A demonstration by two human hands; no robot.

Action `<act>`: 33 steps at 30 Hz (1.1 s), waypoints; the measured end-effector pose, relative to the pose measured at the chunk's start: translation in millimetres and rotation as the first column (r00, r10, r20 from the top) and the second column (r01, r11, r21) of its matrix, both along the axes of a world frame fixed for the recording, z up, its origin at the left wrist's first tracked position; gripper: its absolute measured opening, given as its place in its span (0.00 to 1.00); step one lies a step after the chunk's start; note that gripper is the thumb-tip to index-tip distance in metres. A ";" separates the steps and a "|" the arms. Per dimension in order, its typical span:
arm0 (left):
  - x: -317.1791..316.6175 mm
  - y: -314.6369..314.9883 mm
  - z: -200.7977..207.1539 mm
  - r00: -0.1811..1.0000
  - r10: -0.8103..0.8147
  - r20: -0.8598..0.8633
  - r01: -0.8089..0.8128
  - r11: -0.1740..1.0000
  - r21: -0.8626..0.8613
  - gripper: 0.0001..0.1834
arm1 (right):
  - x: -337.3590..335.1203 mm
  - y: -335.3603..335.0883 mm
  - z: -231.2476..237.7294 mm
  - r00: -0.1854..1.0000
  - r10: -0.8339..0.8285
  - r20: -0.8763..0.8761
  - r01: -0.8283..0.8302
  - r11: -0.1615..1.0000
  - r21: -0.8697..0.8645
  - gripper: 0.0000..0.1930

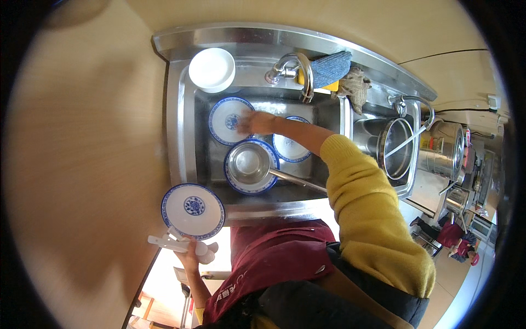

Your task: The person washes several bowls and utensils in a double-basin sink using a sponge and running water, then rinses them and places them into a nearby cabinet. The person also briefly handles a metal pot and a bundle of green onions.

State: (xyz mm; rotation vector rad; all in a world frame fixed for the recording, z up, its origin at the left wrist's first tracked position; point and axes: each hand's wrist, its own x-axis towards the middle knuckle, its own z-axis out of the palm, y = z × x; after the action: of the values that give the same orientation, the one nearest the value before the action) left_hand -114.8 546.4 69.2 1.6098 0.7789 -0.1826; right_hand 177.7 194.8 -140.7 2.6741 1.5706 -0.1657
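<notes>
At the lower left, my left hand [189,254] is closed around several white soup spoons [205,251]. A large white bowl [176,211] with a blue patterned rim is right beside that hand, over the sink's front left corner; whether the fingers also grip it I cannot tell. My right hand [256,123] reaches into the sink, at the right side of a blue-rimmed bowl [223,123]; its fingers are blurred. Just below it, a metal ladle [249,164] lies in another blue-rimmed bowl [239,188]. A third blue-rimmed bowl [291,149] sits partly behind my right forearm.
Stacked white bowls [212,68] stand on the sink's back left corner. A curved faucet [307,77] rises at the back, beside a blue-grey cloth [331,68] and a brownish rag [355,90]. In the right basin stands a large metal pot [395,148]. Another person [452,236] is far right.
</notes>
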 end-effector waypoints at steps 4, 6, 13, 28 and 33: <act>-1.8 0.2 -1.0 0.999 0.028 0.029 -0.028 1.000 -0.013 0.09 | 1.1 -2.4 2.4 0.983 0.153 -0.104 -0.164 0.980 -0.112 0.22; -2.2 0.2 -2.0 0.999 0.025 0.022 -0.025 1.000 0.010 0.09 | 2.6 -2.3 9.8 0.909 0.212 -0.360 -0.234 0.972 -0.019 0.24; -2.0 -0.7 -2.9 0.997 0.068 0.048 -0.067 0.998 -0.023 0.12 | 17.5 30.3 24.7 0.517 -0.175 -0.838 0.091 0.984 -0.150 0.21; -2.7 2.5 -5.3 0.999 0.038 -0.020 -0.037 0.999 0.008 0.11 | 21.3 78.4 6.1 0.647 -0.478 -0.594 0.473 0.863 -0.179 0.21; -5.7 4.0 -5.5 0.999 0.039 0.013 -0.039 0.999 0.006 0.12 | 29.7 28.5 31.8 0.836 -0.389 -0.388 0.452 0.888 0.083 0.26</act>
State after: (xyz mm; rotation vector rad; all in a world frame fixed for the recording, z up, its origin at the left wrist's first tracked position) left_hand -120.5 550.4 63.7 1.5985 0.8013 -0.1422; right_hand 207.4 223.3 -108.9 3.2470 1.0564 -0.5948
